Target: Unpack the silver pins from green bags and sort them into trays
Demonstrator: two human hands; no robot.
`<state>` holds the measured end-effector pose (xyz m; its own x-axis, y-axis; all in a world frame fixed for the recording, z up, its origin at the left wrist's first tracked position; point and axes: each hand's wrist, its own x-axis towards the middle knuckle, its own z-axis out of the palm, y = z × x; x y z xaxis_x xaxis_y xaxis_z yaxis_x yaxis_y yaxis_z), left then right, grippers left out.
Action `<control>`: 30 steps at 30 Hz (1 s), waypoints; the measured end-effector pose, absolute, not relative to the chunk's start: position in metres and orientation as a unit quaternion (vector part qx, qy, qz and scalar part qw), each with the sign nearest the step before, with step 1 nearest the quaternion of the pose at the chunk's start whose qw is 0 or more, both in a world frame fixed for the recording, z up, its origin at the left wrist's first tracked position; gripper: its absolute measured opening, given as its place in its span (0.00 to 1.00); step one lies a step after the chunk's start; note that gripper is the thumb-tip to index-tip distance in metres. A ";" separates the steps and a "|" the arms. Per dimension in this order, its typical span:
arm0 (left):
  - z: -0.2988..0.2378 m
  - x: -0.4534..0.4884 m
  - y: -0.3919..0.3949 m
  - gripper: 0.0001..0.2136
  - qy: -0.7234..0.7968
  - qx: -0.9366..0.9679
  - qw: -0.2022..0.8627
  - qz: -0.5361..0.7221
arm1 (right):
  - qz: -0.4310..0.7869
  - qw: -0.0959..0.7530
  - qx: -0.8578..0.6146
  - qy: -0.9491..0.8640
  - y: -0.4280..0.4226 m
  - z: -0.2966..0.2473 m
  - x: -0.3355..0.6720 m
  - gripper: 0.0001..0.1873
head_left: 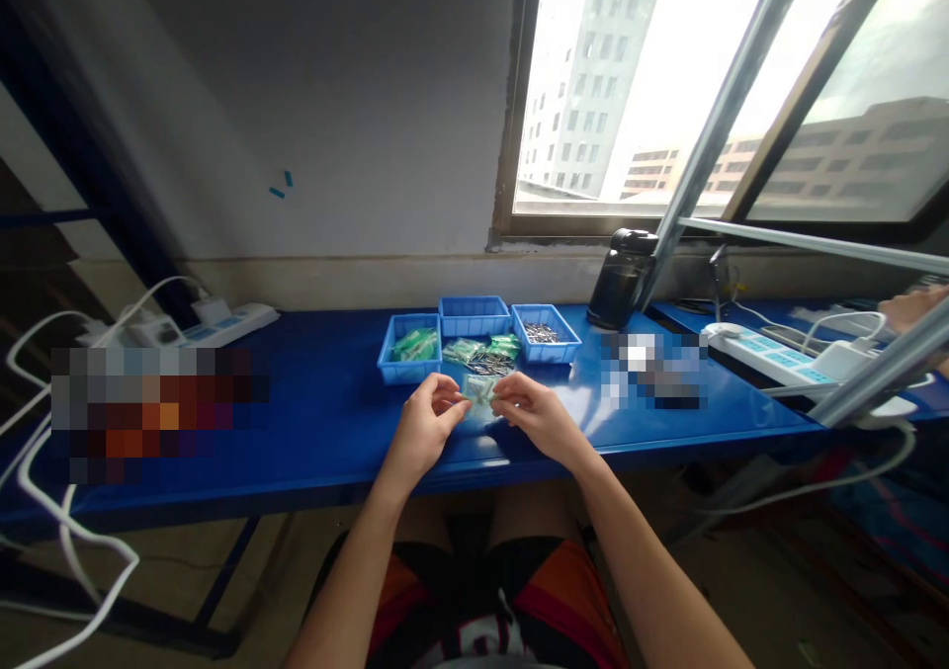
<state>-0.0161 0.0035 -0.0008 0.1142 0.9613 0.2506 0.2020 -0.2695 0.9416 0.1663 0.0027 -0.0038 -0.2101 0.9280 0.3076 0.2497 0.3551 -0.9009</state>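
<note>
Both my hands are over the blue table [311,422], pinching a small clear plastic bag [480,392] between them. My left hand [428,422] grips its left edge with closed fingers. My right hand [532,410] grips its right edge the same way. Just beyond the bag lies a loose pile of small bags and thin metal pins [481,358]. Three blue trays stand behind: the left tray [392,365] holds green bags, the middle tray [474,305] looks empty, the right tray [553,351] holds metal pins.
A black cylinder [621,279] stands at the back by the window. White power strips with cables lie at the left [222,325] and right [771,353]. A slanted metal frame bar [875,373] crosses the right side. Another person's hand [915,308] shows at the far right.
</note>
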 end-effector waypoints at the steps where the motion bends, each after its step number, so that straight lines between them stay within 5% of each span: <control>1: -0.001 -0.016 0.003 0.11 0.456 0.626 0.403 0.487 | 0.384 0.465 -0.425 -0.676 0.003 -0.004 0.166 0.11; 4: 0.001 -0.016 0.002 0.12 0.453 0.624 0.412 0.485 | 0.409 0.468 -0.414 -0.665 0.006 -0.003 0.166 0.19; 8: 0.001 -0.017 0.003 0.10 0.489 0.626 0.357 0.492 | 0.374 0.450 -0.432 -0.686 0.019 0.008 0.166 0.14; 14: 0.002 -0.017 0.003 0.08 0.539 0.634 0.295 0.470 | 0.102 0.487 -0.479 -0.723 0.067 0.052 0.145 0.11; 20: 0.001 -0.017 0.002 0.08 0.543 0.636 0.296 0.462 | -0.179 0.251 -0.398 -0.864 0.107 0.074 0.097 0.11; 26: 0.002 -0.016 0.003 0.08 0.537 0.644 0.294 0.459 | -0.134 0.115 -0.331 -0.927 0.127 0.063 0.086 0.14; 30: 0.001 -0.017 0.003 0.09 0.536 0.653 0.288 0.450 | -0.100 0.198 -0.298 -0.929 0.111 0.081 0.090 0.14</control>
